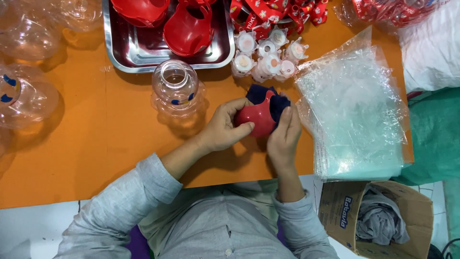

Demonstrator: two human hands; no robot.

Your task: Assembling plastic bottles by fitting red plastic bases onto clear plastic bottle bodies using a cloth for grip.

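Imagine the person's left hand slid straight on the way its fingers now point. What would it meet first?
The left hand points right, its fingers already on the red plastic piece with the dark blue cloth. Past that, it would probably meet the right hand, though depth is hard to judge.

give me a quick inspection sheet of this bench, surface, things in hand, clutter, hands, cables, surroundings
surface: orange tabletop, white edge nearest the person
job's things: red plastic piece with dark blue cloth behind it, held in both hands; clear plastic bottle upright just beside them, mouth open
clutter: steel tray holding red plastic parts; cluster of small white caps; stack of clear plastic bags; empty clear bottles at the left edge; red printed ribbons
grippers: left hand and right hand both grip the red piece
cables: nothing seen
surroundings: open cardboard box with grey cloth inside, green sheet beside the table
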